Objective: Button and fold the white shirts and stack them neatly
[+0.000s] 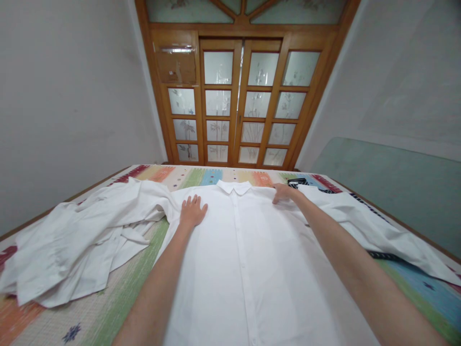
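A white button-up shirt (223, 240) lies front side up, its pointed collar away from me and its button strip running toward me. My left hand (193, 211) rests flat on the shirt near the left shoulder, fingers spread. At the opposite shoulder, my right hand (283, 192) touches the fabric near the sleeve seam, thumb and forefinger apart; its other fingers are partly hidden. Rumpled white cloth (79, 240), with folds and a loose edge, lies to the left. More white cloth (353, 216) stretches out to the right, beyond my forearm.
A multicoloured striped cover (118, 283) lies beneath the clothes. Black-and-white patterned material (297, 182) shows near my right hand. A pale green panel (389, 187) stands along the right wall. Wooden doors with glass panes (219, 103) are beyond the far edge.
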Tool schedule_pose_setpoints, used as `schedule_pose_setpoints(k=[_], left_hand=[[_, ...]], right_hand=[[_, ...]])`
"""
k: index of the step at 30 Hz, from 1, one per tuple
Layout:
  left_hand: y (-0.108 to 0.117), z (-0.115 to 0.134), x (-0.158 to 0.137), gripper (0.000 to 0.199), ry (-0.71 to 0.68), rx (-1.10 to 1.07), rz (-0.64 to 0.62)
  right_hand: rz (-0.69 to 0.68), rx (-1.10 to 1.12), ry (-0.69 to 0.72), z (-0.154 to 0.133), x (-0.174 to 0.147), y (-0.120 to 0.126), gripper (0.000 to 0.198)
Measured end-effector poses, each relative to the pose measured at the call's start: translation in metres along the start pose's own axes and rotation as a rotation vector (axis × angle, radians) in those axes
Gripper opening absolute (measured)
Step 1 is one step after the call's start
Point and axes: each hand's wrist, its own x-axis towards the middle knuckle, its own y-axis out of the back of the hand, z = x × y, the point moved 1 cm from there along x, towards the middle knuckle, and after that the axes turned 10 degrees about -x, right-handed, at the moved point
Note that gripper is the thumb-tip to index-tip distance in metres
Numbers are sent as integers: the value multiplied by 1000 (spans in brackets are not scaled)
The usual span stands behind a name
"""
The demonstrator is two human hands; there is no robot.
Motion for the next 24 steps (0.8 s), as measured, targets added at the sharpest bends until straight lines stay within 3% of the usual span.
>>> schedule_pose_setpoints(k=[6,9,12,14,20,24], left_hand=[[1,0,0,59,4,-6,-4],[2,1,-1,60,9,-12,-13],[2,1,-1,60,7,-15,-11],[2,1,-1,59,5,-17,-6],[2,1,-1,58,3,-11,0],[1,1,0,58,6,-10,4]], right_hand=[[197,125,-71,3,3,-8,32],[230,177,-117,5,5,-10,34],[229,175,-61,8,9,-14,24],[237,129,-28,9,11,-17,19],[364,-194,36,2,9,-32,30],[382,-263,21,-10,5,-41,28]])
